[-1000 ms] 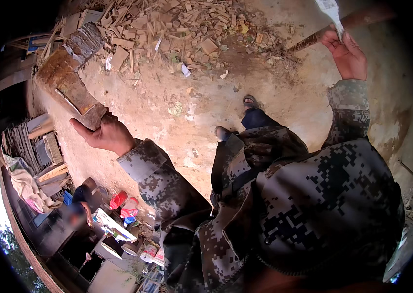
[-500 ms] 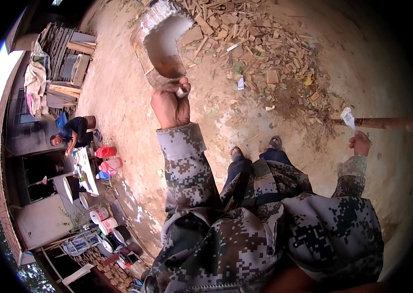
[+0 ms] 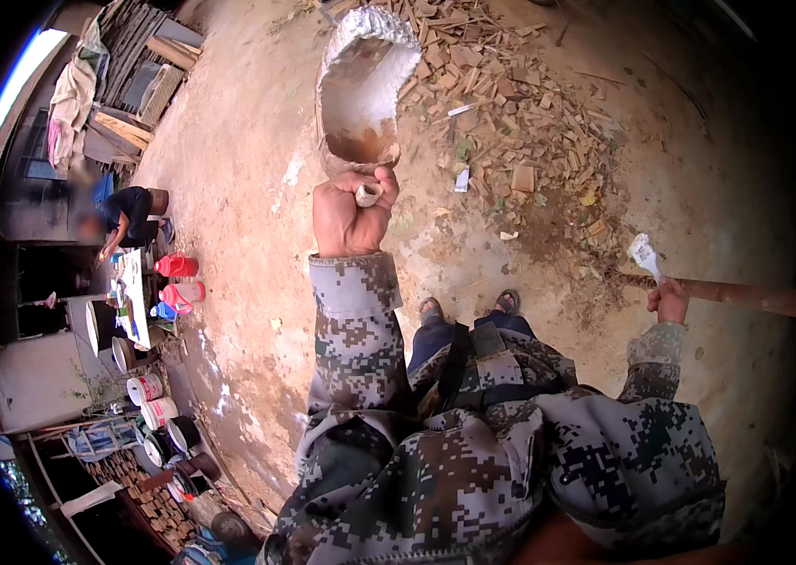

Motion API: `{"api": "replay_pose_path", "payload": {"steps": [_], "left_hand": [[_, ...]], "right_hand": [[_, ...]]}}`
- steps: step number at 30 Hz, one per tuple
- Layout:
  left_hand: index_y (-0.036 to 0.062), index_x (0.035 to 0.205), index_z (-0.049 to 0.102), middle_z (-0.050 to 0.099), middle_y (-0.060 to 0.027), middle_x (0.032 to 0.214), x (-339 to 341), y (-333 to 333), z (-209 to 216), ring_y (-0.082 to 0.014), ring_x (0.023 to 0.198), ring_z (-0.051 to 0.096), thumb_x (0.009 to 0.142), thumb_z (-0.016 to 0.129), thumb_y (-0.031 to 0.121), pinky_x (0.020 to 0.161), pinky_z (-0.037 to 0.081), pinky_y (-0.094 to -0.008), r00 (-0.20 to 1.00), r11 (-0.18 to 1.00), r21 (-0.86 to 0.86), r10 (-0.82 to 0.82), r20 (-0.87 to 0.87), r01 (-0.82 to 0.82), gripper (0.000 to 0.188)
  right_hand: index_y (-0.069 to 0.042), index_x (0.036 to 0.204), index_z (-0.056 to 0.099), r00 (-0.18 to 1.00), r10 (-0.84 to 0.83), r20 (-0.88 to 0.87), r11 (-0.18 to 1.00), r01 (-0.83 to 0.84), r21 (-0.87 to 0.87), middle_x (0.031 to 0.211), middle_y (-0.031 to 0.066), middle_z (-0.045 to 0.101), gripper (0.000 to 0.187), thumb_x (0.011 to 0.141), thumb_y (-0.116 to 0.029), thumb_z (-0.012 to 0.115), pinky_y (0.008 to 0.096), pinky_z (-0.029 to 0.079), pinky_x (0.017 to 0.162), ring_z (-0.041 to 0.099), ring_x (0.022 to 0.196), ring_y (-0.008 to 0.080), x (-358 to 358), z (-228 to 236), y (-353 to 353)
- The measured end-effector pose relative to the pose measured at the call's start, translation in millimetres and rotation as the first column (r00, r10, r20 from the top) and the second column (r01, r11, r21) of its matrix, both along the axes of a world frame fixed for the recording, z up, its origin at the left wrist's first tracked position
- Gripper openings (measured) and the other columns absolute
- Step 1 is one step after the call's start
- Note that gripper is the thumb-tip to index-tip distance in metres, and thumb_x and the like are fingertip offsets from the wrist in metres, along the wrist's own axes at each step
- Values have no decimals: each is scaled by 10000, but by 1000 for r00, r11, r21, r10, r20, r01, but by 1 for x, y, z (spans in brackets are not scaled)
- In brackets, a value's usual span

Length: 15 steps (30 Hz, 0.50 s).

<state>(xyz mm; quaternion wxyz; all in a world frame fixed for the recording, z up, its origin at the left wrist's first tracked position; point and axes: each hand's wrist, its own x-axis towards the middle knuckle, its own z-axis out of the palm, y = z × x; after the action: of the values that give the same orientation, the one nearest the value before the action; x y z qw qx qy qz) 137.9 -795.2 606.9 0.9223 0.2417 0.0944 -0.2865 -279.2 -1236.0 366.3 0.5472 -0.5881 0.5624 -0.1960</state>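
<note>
My left hand (image 3: 349,221) is closed round the short round handle of a rough-edged scoop (image 3: 353,118), held out in front of me. The scoop has a whitish inside, with brown staining toward the handle and a jagged white far rim. Off to the right, my right hand (image 3: 669,303) is closed on the narrow end of a small white flat piece (image 3: 644,254). That piece widens away from my fingers and bears dark marks. Its exact kind cannot be made out. Neither hand touches anything else.
Wood scraps (image 3: 520,118) lie heaped on the ground ahead. A long brown beam (image 3: 746,295) runs behind my right hand. At left, another person (image 3: 125,221) bends over a low table (image 3: 139,292), near red containers (image 3: 176,266), white buckets (image 3: 158,411) and stacked firewood (image 3: 129,490).
My left hand and the scoop have shifted right and slightly down, and the scoop has turned more upright. My right hand has moved slightly left and down with the white piece.
</note>
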Motion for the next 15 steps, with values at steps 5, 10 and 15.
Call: {"api": "replay_pose_path", "payload": {"steps": [5, 10, 15], "left_hand": [[-180, 955, 521, 571, -279, 991, 7, -2, -1, -317, 818, 594, 777, 467, -115, 741, 566, -396, 1000, 998, -68, -12, 10, 13, 198], [-207, 1096, 485, 571, -341, 1099, 5, 4, 11, -309, 803, 596, 731, 450, -93, 711, 559, -364, 998, 994, -86, -62, 25, 64, 384], [-189, 1239, 439, 561, -385, 1170, -4, 6, 21, -296, 759, 600, 733, 435, -66, 673, 546, -332, 998, 999, -13, -31, 63, 31, 521]], "right_hand": [[-11, 1063, 656, 995, 104, -6, 974, -104, -200, 646, 54, 618, 235, 996, -229, 603, 289, 445, 433, 524, 461, 151, 35, 53, -4], [-46, 1050, 653, 769, 93, 632, 990, -140, 25, 691, 42, 618, 211, 1025, -232, 557, 270, 467, 481, 545, 495, 136, 37, 127, 1], [-46, 1079, 656, 981, 144, -129, 915, -182, -360, 705, 59, 627, 241, 1027, -250, 537, 318, 518, 583, 607, 592, 157, 16, 63, -40]]}}
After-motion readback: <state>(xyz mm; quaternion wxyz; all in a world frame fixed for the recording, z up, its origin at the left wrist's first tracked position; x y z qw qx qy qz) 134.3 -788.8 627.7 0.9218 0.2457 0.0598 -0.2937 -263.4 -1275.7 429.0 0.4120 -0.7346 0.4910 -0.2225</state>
